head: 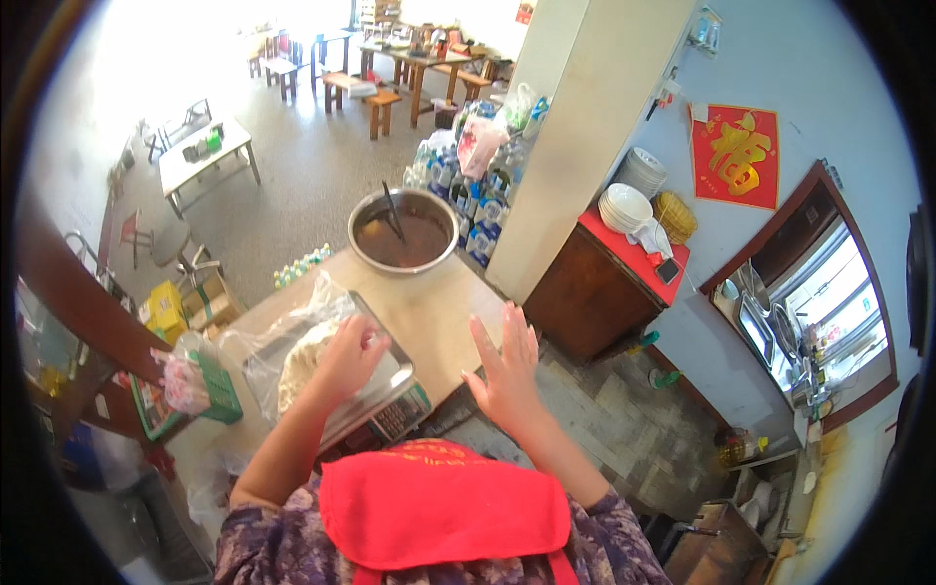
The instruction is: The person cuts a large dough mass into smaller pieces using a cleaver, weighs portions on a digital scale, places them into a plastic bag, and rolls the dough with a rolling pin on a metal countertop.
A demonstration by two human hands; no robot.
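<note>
A pale mass of dough [301, 360] rests on the metal pan [398, 365] of a digital weighing scale, whose keypad [402, 413] faces me. Over the dough's right side is my left hand [349, 358], its fingers curled; whether anything is in them is hidden. My right hand [510, 362] is raised near the table's right edge, fingers apart and holding nothing. Clear plastic film [322, 296] lies crumpled along the far side of the pan. At the far corner of the table [431, 314] stands a steel basin [402, 269] of dark brown liquid, with a dark-handled utensil [393, 208] leaning in it.
A green plastic basket [219, 391] with a pink-patterned bag [183, 384] sits at the table's left. Packs of bottles [468, 197] are stacked beside the pillar [563, 175]. To the right, a brown cabinet [585, 292] carries white bowls [625, 208] and a phone [667, 271].
</note>
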